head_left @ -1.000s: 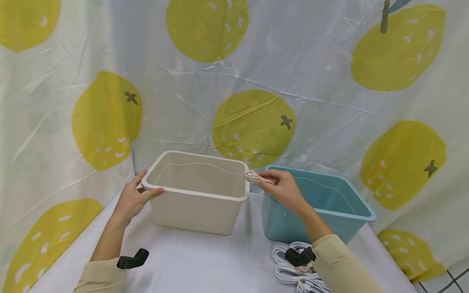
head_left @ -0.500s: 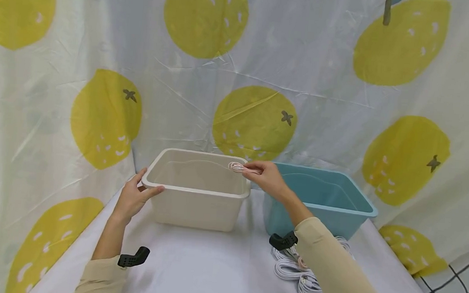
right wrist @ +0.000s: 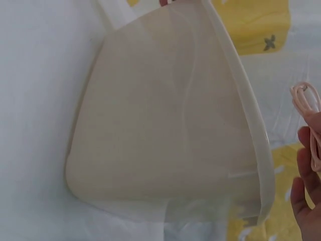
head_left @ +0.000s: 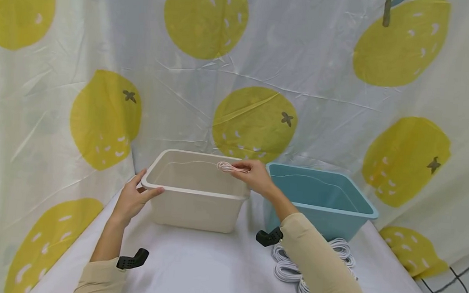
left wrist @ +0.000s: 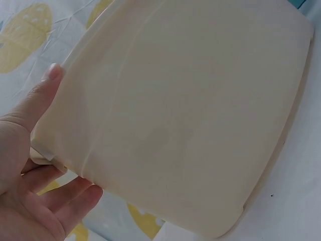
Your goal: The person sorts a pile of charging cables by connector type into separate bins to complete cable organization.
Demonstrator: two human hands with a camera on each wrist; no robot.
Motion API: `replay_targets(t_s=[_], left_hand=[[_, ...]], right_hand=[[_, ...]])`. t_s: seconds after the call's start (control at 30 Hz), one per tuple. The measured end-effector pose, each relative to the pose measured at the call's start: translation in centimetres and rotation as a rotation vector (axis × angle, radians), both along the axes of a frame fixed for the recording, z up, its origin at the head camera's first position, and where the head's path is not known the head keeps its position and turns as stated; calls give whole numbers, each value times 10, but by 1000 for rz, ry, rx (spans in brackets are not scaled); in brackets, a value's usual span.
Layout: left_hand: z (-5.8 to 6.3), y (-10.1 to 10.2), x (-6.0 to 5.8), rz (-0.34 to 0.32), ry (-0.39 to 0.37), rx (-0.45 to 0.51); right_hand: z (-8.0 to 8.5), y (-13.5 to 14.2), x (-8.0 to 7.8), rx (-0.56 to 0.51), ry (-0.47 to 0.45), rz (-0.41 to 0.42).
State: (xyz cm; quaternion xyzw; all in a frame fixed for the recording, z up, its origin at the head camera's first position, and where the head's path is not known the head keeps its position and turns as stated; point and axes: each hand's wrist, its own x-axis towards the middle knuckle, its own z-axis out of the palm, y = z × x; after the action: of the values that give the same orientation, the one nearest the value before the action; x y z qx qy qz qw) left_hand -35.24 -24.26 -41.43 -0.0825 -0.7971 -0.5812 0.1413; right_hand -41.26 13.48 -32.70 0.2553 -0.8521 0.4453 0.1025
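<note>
1. A pale pink cable [head_left: 226, 167], coiled in slim loops, is above the right part of the cream bin [head_left: 197, 213], pinched in the right hand [head_left: 254, 177].
2. The left hand [head_left: 130, 199] grips the cream bin's near left corner; rightward stands a teal bin [head_left: 333, 223]. Both floors are hidden.
3. White coiled cables [head_left: 285, 273] lie before the teal bin, partly covered by the right sleeve [head_left: 324, 261].

Cream bin [head_left: 197, 211]: rectangular, round-cornered, open-topped, standing upright on the desk [head_left: 201, 267].
Pink cable [head_left: 226, 167]: thin, bundled in elongated loops, pinched in the right hand [head_left: 254, 175] above the bin, apart from its rim.
</note>
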Motion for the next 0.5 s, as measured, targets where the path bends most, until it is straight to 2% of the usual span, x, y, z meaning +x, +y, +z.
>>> replay_targets(t_s=[0.2,0.5], left_hand=[[-1,-4,2,-7,-4,0],[-3,-11,11,5,-14,-13]], right_hand=[[-5,-10,-7,-3,-28,2],[-13,-24,-9,10,-67,2]])
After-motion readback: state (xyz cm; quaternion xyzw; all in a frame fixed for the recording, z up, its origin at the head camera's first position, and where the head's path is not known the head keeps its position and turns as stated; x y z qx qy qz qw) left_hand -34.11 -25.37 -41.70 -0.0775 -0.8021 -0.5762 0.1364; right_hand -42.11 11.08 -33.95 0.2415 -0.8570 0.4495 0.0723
